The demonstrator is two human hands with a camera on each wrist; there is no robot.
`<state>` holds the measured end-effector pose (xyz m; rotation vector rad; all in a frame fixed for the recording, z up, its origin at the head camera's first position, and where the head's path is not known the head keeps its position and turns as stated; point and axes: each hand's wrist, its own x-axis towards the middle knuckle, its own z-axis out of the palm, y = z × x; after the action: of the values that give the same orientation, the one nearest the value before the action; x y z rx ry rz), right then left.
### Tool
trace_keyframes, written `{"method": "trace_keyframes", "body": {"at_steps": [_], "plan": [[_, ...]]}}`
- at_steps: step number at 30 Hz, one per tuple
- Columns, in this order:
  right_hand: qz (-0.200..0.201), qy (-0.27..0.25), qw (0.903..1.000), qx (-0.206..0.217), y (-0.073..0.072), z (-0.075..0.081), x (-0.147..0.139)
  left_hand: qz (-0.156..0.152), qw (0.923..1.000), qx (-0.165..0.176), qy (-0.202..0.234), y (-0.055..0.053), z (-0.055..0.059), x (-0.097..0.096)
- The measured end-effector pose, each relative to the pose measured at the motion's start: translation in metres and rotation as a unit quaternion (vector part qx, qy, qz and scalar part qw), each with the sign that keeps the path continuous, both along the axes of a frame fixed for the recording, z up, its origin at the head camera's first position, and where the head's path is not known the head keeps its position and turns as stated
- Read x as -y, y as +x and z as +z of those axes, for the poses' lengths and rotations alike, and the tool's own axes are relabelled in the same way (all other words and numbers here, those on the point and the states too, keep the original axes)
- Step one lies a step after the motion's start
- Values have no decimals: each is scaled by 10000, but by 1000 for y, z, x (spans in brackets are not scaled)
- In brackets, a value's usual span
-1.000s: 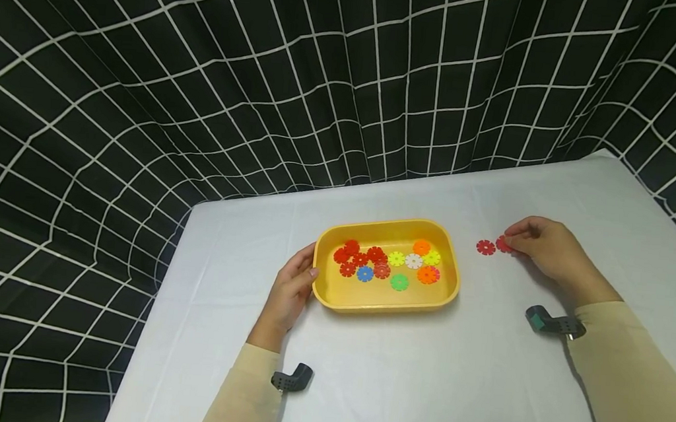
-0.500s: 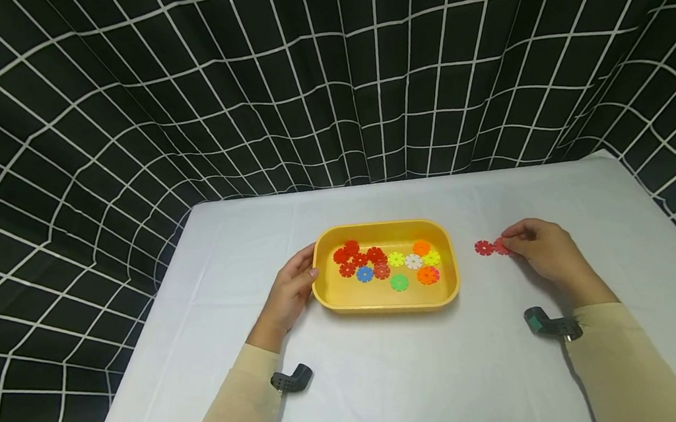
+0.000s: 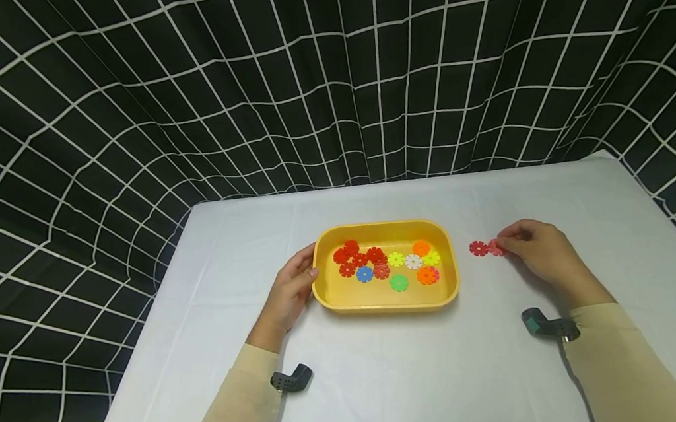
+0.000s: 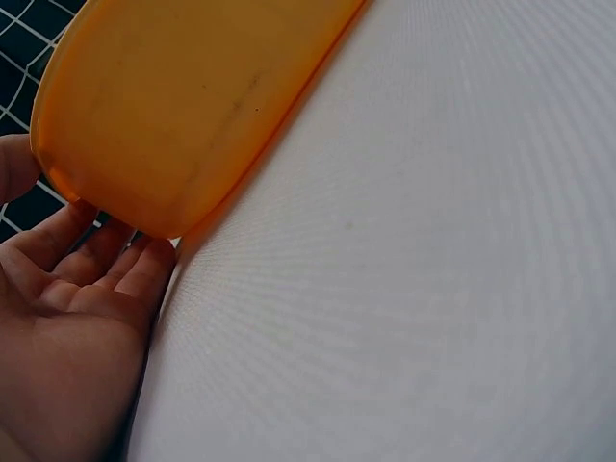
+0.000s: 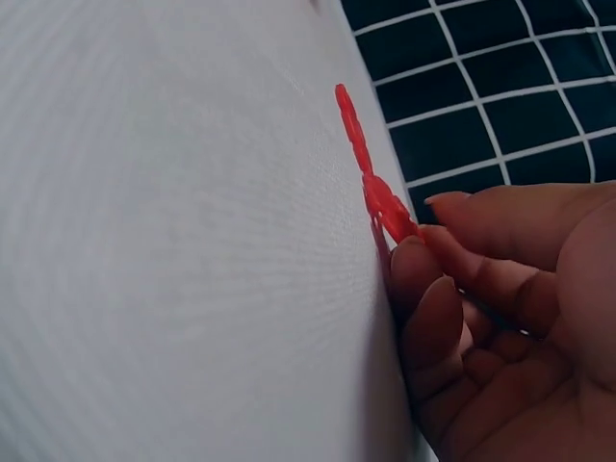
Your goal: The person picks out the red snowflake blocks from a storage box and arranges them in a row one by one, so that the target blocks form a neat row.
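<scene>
Left hand [image 3: 286, 293] grips the end of a yellow, round-cornered plastic tray [image 3: 367, 297] | multicoloured toothed discs [image 3: 399, 283] inside, unseen by my left-wrist camera | right of it, right hand [image 3: 540, 250] pinches a pinkish-red toothed disc [image 3: 494, 248] touching a deeper-red one [image 3: 479, 248], edge-on only in my right-wrist view | black, white-gridded curtain [image 3: 384, 75] behind
</scene>
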<state>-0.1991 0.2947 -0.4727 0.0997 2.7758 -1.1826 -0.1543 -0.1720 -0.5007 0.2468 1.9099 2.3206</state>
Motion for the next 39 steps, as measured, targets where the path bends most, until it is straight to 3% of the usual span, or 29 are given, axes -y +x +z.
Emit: {"method": "trace_keyframes", "body": {"at_steps": [21,32,39], "plan": [[7,-284,9996,-47,0,-1,-3,-30,10000,-5,-13,0,1,0],[-32,-1384,9901,213,1,15,4,-9,10000,32,1,1,4,-1],[133,-1842,9826,-179,6,29,16,-18,10000,46,8,1,4,-1]]}}
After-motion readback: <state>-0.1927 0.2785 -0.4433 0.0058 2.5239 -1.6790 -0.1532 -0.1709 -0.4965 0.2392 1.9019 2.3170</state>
